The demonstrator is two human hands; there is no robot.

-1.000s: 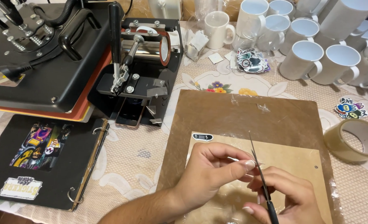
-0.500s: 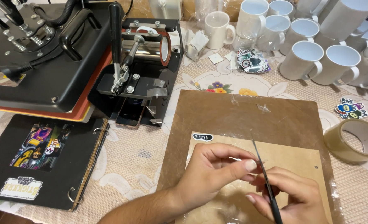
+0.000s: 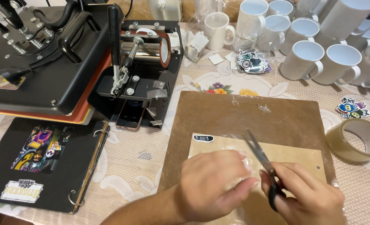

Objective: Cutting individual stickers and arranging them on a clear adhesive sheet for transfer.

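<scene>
My right hand [image 3: 308, 196] grips black-handled scissors [image 3: 261, 157], their blades pointing up and left over a tan card [image 3: 302, 156]. That card lies on a larger brown board [image 3: 243, 114] covered in clear film. My left hand [image 3: 212, 185] rests on the card just left of the scissors, fingertips pinching a piece of clear film [image 3: 246, 166] next to the blades. A small black sticker [image 3: 203, 137] sits at the card's top left corner.
A black heat press [image 3: 47, 62] and a mug press [image 3: 145, 62] stand at the back left. A black ring binder [image 3: 43, 162] with stickers lies front left. Several white mugs [image 3: 310, 46] crowd the back right. A tape roll [image 3: 358, 139] and loose stickers [image 3: 251, 61] lie to the right.
The scissors have tilted so the blades lean further left, and my right hand has risen a little. My left hand keeps its pinch beside the blades.
</scene>
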